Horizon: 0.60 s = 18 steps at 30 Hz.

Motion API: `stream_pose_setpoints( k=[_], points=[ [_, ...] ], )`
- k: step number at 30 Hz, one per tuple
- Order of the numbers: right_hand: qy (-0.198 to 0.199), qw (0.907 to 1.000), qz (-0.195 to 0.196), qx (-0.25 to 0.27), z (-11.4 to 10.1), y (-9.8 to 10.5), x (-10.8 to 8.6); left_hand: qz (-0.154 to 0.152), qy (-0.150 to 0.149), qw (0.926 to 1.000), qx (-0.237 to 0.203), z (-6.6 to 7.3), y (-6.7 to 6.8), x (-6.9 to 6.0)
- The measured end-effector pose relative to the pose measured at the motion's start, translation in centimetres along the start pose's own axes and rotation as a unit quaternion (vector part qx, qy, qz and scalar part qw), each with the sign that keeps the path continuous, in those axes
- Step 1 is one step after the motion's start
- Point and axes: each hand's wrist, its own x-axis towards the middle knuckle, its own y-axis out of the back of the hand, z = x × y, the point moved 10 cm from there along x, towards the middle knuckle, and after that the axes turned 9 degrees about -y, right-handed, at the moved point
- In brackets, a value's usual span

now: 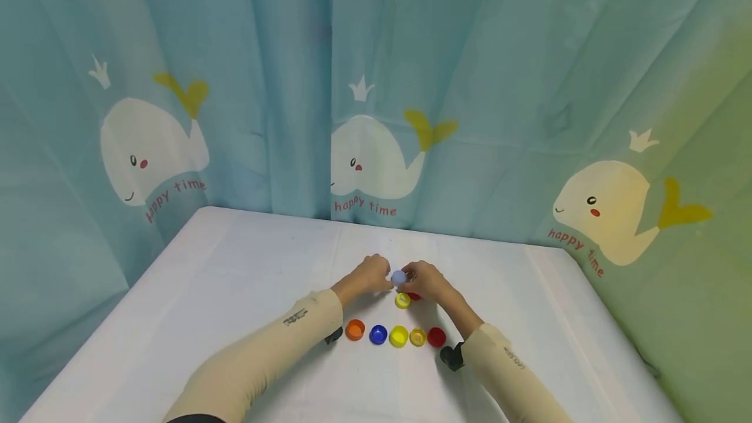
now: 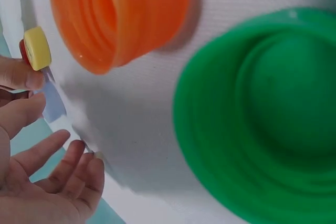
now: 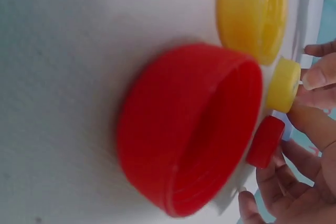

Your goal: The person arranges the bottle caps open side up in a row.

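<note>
A light blue bottle cap (image 1: 399, 278) stands between the two hands near the middle of the table. My right hand (image 1: 427, 281) pinches it from the right side. On the cap's other side is my left hand (image 1: 373, 274), its thumb close to the cap and its other fingers spread and loosely bent in the left wrist view. Just nearer than the hands lie a yellow cap (image 1: 402, 300) and a red cap (image 1: 414, 296), the red one partly hidden by the right hand. Whether the left thumb touches the light blue cap is unclear.
Nearer me runs a row of caps: orange (image 1: 355, 329), dark blue (image 1: 378, 335), bright yellow (image 1: 399, 336), amber (image 1: 418, 337) and red (image 1: 437, 337). A green cap (image 2: 210, 114) shows beside the orange one in the left wrist view. A whale-print curtain (image 1: 294, 83) hangs behind the table.
</note>
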Motion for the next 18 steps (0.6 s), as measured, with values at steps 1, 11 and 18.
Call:
stream_pose_setpoints(
  k=[1, 11, 18],
  points=[
    [0.001, 1.0000, 0.004, -0.007, -0.04, -0.05, 0.02, -0.002, 0.001, 1.0000, 0.004, -0.02, -0.06, 0.02],
    [0.043, 0.9967, 0.045, -0.053, -1.01, 0.36, 0.07, -0.010, -0.010, 0.9992, 0.037, 0.60, 0.17, -0.04],
    [0.040, 0.9981, 0.029, -0.037, -0.75, 0.10, -0.08, -0.012, -0.018, 0.9998, 0.004, 0.47, -0.06, -0.43]
  ],
)
